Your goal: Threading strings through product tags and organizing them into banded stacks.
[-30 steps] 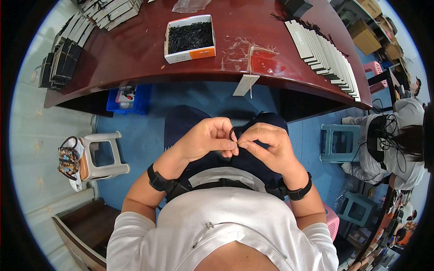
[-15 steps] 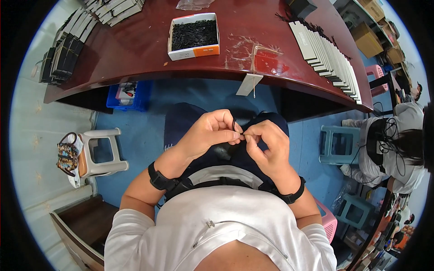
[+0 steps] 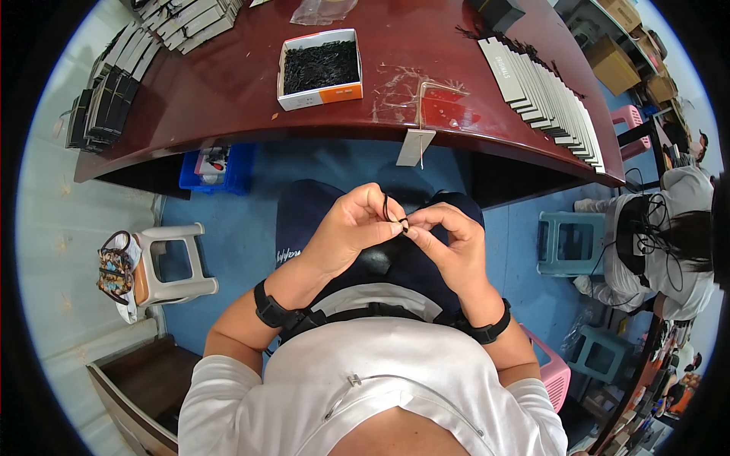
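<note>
Over my lap, my left hand (image 3: 353,224) and my right hand (image 3: 452,242) meet fingertip to fingertip, both closed in a pinch on a thin black cord (image 3: 385,205). A loop of the cord stands up beside my left index finger. The rest of it is mostly hidden between the fingertips. Beyond my hands, on the dark red table (image 3: 228,83), sits an open white and orange box (image 3: 342,93) filled with small black pieces. To its right fans out an overlapping row of white flat cards (image 3: 503,72), with black strings along the far side.
A small pale plate (image 3: 415,147) juts from the table's near edge, beside clear tape (image 3: 445,105). Bundled stacks (image 3: 114,99) lie at the table's left. A beige stool (image 3: 179,262) with a patterned bag stands left; a blue stool (image 3: 569,243) and a seated person (image 3: 680,258) are right.
Both hands stay together at nearly the same spot. The black cord loop now rises more visibly by my left index finger, and the right fingers have shifted slightly against the left.
</note>
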### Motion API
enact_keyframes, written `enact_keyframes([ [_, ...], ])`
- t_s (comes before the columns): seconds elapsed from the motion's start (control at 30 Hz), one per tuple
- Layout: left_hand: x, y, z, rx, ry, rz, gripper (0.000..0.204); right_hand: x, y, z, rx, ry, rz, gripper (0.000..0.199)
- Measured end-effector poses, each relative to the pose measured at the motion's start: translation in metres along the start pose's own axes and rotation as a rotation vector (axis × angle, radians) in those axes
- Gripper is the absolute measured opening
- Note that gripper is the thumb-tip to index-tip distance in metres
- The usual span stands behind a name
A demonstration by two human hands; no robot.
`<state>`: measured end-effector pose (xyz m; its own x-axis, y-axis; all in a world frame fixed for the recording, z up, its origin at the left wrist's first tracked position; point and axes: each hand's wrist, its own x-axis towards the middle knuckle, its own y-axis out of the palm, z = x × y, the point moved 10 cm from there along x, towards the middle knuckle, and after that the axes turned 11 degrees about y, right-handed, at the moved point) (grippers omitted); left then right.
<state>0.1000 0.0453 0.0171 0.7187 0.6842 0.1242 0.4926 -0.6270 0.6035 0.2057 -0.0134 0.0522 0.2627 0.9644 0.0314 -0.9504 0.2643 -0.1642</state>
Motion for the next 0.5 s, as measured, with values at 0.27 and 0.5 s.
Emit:
enact_keyframes([
  [0.27, 0.003, -0.001, -0.007, 0.055, 0.079, 0.009, 0.02, 0.001, 0.01, -0.015, 0.287, 0.125, 0.023, 0.008],
  [0.5, 0.002, 0.006, -0.038, 0.556, 0.356, 0.025, 0.018, -0.002, 0.013, 0.017, -0.053, -0.128, 0.023, 0.004],
])
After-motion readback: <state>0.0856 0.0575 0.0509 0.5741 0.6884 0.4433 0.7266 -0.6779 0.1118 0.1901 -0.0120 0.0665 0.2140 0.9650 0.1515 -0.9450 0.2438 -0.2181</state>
